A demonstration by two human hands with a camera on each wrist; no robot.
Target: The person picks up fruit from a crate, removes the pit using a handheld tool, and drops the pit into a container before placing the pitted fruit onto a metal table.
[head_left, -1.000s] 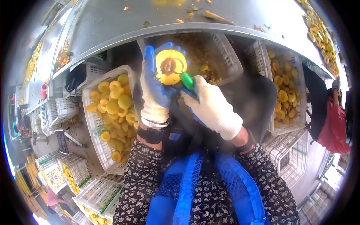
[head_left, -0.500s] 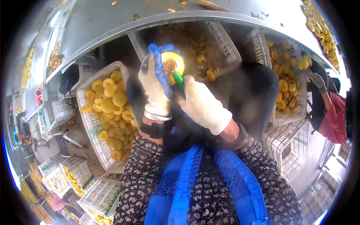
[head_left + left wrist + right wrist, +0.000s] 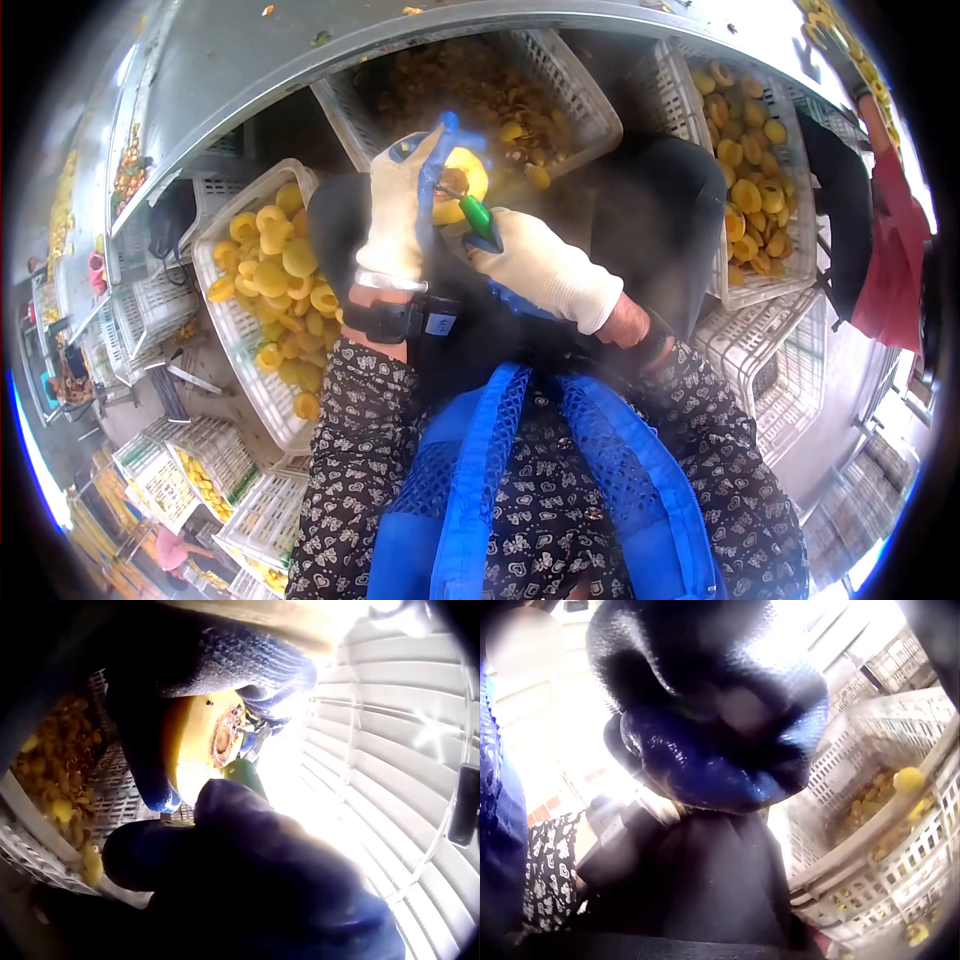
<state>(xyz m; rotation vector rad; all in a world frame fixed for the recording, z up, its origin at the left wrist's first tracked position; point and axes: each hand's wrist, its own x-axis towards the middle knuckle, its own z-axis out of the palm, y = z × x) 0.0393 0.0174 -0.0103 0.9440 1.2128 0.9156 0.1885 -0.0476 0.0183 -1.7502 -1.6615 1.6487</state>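
A yellow fruit half [image 3: 468, 176] with a brown centre is gripped in the left hand [image 3: 400, 205], which wears a white and blue glove. The right hand [image 3: 545, 265], gloved alike, holds a green-handled tool [image 3: 478, 217] whose metal end meets the fruit's brown centre. In the left wrist view the fruit [image 3: 196, 739] sits between blue gloved fingers, with the green handle [image 3: 244, 775] close against it. The right wrist view shows the right hand's curled blue glove [image 3: 712, 712]; the tool is hidden there.
Crates of yellow fruit stand at the left [image 3: 232, 330] and right [image 3: 735, 290]. Another crate [image 3: 590, 85] with fruit pieces lies beyond the hands, partly under a metal table [image 3: 240, 60]. A person in a red top [image 3: 893, 250] is at the far right.
The camera view has shifted, and both hands appear slightly lower and left. The left hand has turned, showing more of its back. At the right, the other person's arm has moved up to the table.
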